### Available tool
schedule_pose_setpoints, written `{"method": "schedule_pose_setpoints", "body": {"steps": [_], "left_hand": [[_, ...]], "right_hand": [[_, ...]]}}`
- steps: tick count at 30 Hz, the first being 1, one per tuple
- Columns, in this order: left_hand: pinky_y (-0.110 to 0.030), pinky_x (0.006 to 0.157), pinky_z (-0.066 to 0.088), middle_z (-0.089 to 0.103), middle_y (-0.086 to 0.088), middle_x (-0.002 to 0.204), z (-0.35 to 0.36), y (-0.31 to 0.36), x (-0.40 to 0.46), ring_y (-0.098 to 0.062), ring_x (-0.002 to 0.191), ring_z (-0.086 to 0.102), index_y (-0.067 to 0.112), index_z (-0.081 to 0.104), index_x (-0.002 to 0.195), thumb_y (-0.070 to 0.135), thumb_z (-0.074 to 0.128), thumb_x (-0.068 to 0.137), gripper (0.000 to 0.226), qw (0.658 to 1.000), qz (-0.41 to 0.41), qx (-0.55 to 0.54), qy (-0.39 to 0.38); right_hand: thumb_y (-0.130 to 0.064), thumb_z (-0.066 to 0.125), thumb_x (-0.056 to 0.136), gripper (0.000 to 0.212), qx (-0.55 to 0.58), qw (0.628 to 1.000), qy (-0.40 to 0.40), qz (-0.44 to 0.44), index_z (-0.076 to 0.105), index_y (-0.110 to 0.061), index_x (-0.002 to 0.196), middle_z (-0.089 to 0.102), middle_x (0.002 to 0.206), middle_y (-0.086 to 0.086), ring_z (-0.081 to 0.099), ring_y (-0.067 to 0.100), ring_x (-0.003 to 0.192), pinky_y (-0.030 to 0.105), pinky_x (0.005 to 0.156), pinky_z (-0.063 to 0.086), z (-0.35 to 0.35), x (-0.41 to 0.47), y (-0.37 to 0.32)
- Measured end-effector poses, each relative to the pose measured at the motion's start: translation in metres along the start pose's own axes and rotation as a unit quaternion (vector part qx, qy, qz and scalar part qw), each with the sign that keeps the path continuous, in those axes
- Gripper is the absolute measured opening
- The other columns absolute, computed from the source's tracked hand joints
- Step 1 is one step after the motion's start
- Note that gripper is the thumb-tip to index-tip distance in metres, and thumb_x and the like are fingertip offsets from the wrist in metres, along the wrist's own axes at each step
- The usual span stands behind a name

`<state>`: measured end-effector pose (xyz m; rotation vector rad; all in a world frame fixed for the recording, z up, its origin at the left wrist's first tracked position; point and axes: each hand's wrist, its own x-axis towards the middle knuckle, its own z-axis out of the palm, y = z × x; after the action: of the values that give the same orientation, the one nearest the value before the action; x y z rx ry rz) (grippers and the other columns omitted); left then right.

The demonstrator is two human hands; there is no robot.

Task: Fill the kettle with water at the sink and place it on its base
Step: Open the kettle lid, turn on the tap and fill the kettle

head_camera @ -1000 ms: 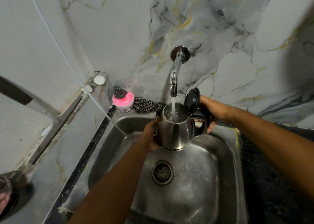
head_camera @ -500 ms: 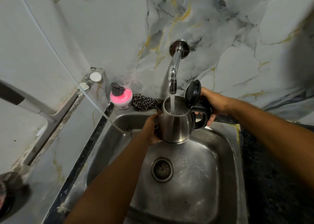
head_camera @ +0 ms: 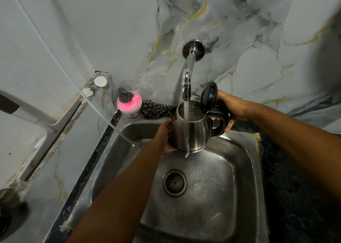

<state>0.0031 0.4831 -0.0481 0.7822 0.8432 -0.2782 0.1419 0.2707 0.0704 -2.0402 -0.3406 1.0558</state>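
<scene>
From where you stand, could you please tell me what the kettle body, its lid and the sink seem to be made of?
Kettle body: brushed stainless steel, judging by its soft grey sheen. Lid: probably black plastic, matte with dull highlights. Sink: stainless steel, scuffed and water-marked, with blurred reflections.

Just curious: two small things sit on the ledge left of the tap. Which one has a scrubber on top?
The pink-topped round tub, nearest the sink; a dark wire scourer sits on it. The flat white disc farther back is bare.

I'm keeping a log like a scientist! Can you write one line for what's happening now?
step: filling | kettle: lid open, under running tap, over sink | left hand: on body | right hand: on handle | base: unseen
</scene>
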Motion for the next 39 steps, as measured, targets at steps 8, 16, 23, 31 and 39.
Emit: {"method": "schedule_pose_setpoints", "body": {"steps": [8,16,23,31,39], "left_hand": [[-0.048,0.056,0.063,0.073,-0.016,0.105,-0.009,-0.011,-0.009,-0.038,0.101,0.066,0.013,0.074,0.104,0.053,0.065,0.089,0.045,1.0,0.005,-0.002,0.013],[-0.044,0.055,0.063,0.076,-0.016,0.103,-0.022,-0.027,-0.015,-0.035,0.101,0.066,0.012,0.074,0.105,0.05,0.066,0.088,0.042,0.999,0.011,-0.009,0.036],[-0.045,0.056,0.063,0.073,-0.018,0.103,-0.023,-0.035,-0.017,-0.036,0.1,0.066,0.008,0.071,0.107,0.05,0.069,0.087,0.046,0.998,0.01,-0.037,0.051],[-0.041,0.06,0.063,0.081,-0.012,0.079,-0.017,-0.049,-0.031,-0.034,0.098,0.066,0.011,0.075,0.099,0.051,0.073,0.084,0.043,0.999,0.019,-0.021,0.045],[-0.044,0.075,0.06,0.081,-0.012,0.082,-0.01,-0.054,-0.037,-0.033,0.101,0.066,0.015,0.085,0.078,0.053,0.07,0.087,0.042,0.999,0.028,-0.007,0.042]], "right_hand": [[-0.093,0.037,0.073,0.074,-0.01,1.0,-0.012,-0.004,0.081,-0.035,0.087,0.082,0.085,0.006,0.081,0.035,0.078,0.047,0.06,0.066,0.01,-0.011,0.003],[-0.082,0.043,0.075,0.071,-0.02,0.999,-0.024,-0.01,0.079,-0.026,0.101,0.081,0.101,0.016,0.08,0.038,0.087,0.064,0.076,0.064,0.026,-0.021,0.01],[-0.086,0.041,0.072,0.077,-0.037,0.999,-0.025,-0.022,0.077,-0.024,0.103,0.081,0.098,0.016,0.08,0.039,0.084,0.067,0.079,0.062,0.03,-0.037,0.005],[-0.083,0.042,0.071,0.071,-0.046,0.999,-0.013,-0.018,0.08,-0.029,0.098,0.08,0.103,0.012,0.08,0.033,0.087,0.068,0.074,0.063,0.031,-0.058,0.008],[-0.078,0.043,0.075,0.069,-0.054,0.998,-0.008,-0.022,0.078,-0.025,0.104,0.081,0.103,0.013,0.08,0.034,0.088,0.067,0.074,0.063,0.026,-0.071,0.009]]}}
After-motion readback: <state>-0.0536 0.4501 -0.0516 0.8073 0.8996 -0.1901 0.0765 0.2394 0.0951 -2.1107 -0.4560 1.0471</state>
